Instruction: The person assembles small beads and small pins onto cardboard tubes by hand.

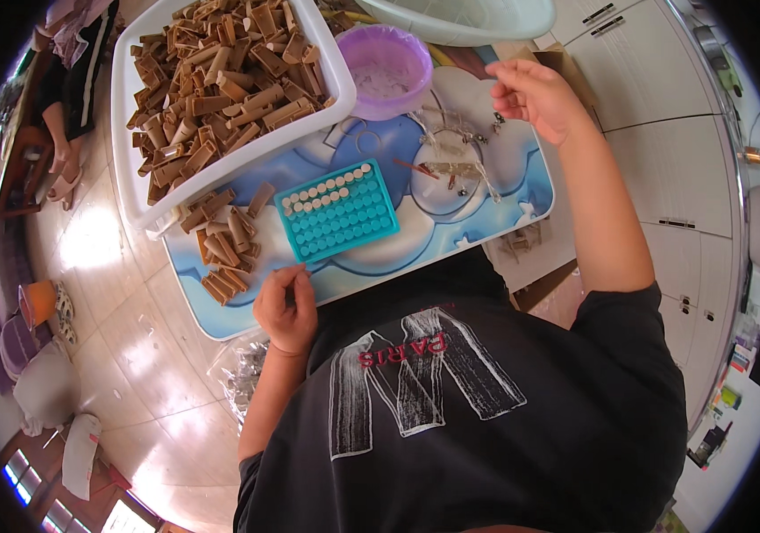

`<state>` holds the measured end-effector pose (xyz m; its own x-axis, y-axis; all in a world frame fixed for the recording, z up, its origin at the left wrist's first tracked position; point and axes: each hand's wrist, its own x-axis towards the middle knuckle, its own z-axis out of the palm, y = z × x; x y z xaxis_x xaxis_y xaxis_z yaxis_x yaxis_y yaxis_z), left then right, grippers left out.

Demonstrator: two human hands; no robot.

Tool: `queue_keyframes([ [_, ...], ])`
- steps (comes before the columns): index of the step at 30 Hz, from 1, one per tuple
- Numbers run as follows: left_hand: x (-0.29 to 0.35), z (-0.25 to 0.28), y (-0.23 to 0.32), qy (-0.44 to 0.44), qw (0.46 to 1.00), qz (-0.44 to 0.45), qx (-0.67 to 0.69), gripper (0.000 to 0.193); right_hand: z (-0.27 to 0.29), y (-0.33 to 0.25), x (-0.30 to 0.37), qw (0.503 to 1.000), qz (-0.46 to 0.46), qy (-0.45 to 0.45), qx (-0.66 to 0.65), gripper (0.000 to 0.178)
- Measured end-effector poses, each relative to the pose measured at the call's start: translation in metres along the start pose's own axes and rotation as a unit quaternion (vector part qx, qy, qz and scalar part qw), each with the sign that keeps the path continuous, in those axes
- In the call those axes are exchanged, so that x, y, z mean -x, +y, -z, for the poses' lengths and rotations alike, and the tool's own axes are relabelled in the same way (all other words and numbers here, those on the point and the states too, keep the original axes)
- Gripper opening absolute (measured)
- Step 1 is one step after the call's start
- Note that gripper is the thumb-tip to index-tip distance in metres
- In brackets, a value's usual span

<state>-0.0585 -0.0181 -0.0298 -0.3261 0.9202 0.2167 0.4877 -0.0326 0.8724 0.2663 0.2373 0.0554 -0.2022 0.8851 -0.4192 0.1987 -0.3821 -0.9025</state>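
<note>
A turquoise tray (pixel 337 211) with rows of round holes lies on the blue cloud-patterned table (pixel 362 258). Small white cylinders (pixel 318 191) stand in the far row and in part of the second. My left hand (pixel 286 311) is by the table's near edge, just below the tray, its fingers curled together; whatever they pinch is hidden. Raised over the table's right side, my right hand (pixel 535 98) has its thumb and fingertips drawn together, and I cannot make out anything in them. Small metal-looking pieces and clear plastic bits (pixel 455 151) lie scattered nearest to it.
A large white tub (pixel 144 218) heaped with brown half-tube pieces (pixel 229 80) fills the far left. More brown pieces (pixel 224 240) lie beside the tray. A purple bowl (pixel 384 107) lined with plastic stands behind, near a pale basin (pixel 469 22). Another person's legs (pixel 69 115) show at far left.
</note>
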Motion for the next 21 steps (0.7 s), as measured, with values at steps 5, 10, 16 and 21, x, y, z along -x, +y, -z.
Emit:
queue_keyframes([
  [5,0.002,0.002,-0.001,0.012,1.000,-0.006,0.023,0.007,-0.004,0.041,0.031,0.960,0.136,0.121,0.213,0.016],
  [10,0.003,0.000,-0.004,0.022,0.999,-0.004,0.029,0.007,-0.057,0.048,0.056,0.857,0.265,0.210,0.388,0.019],
  [16,0.003,0.000,-0.004,0.027,0.998,-0.003,0.052,0.007,-0.056,0.058,0.025,0.811,0.231,0.221,0.490,0.022],
  [21,0.003,0.004,0.003,0.027,0.996,0.038,0.078,0.008,-0.031,0.026,0.039,0.967,0.206,0.147,0.009,0.018],
])
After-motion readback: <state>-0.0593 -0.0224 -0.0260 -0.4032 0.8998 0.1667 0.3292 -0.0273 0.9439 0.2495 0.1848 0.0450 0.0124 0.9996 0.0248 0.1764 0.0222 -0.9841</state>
